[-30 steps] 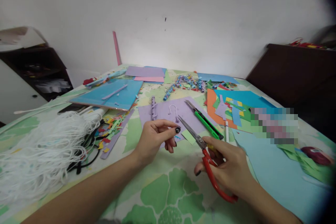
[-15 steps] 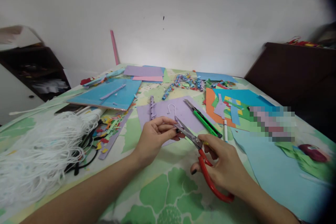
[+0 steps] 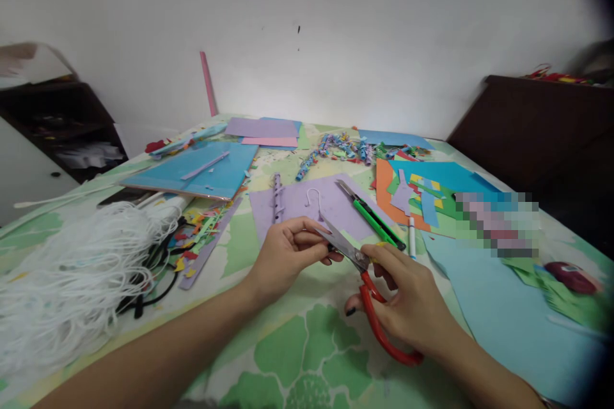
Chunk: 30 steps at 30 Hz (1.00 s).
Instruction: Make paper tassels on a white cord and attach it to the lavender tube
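My left hand (image 3: 292,252) is closed in a pinch, fingertips together. A white string (image 3: 314,193) curves out from its fingertips over a purple paper sheet (image 3: 330,188). In my right hand (image 3: 407,291) are scissors (image 3: 384,326) with red handles and metal blades. The blades are slightly parted and lie across my left fingertips, close to the string's lower end. Whether they touch the string is hard to see. A purple paper roll with dark spots (image 3: 277,198) lies just beyond my left hand. A green utility knife (image 3: 377,220) rests to the right of the blades.
At left lies a big tangle of white string (image 3: 86,275) beside coloured paper scraps (image 3: 204,230) and a blue folder-like sheet (image 3: 192,169). Several decorated rolls (image 3: 336,147) sit farther back. On the right are a white marker (image 3: 411,239), layered paper and a light-blue sheet (image 3: 499,313).
The scissors have shifted slightly left and now cover more of my left fingertips. My left hand keeps its pinch, and the objects on the table look unmoved.
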{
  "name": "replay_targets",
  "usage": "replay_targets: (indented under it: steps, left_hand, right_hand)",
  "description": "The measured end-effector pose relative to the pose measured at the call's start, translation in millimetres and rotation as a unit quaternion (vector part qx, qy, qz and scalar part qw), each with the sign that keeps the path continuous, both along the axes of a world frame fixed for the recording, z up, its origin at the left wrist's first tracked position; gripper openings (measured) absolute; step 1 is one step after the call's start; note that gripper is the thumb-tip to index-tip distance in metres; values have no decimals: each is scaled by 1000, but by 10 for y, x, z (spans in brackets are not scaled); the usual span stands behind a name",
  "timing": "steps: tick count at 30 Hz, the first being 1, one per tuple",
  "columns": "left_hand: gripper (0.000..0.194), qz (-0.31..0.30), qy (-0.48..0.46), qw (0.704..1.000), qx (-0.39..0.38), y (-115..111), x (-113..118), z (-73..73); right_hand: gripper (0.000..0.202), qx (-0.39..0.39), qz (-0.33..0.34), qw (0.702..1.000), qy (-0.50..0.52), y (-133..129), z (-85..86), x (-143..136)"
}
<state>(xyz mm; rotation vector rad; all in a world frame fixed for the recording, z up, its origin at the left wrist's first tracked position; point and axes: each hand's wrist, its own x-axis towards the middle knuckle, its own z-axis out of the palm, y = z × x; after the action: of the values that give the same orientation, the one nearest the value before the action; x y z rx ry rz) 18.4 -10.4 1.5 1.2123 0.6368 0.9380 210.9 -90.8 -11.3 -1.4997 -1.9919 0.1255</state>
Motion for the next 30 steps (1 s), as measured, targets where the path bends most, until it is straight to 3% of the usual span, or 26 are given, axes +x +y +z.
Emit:
replay_targets:
  steps: [10, 22, 30]
  left_hand:
    - [11, 2, -4, 1000, 2, -16, 14, 16]
    - [11, -10, -20, 1000, 3, 1, 1, 11]
    - [15, 13, -29, 999, -1, 7, -17, 19]
  right_hand:
    - [50, -14, -4, 1000, 5, -13, 6, 4]
    - [49, 47, 19, 999, 15, 0, -20, 37]
    - [47, 55, 23, 998, 18, -5, 2, 36]
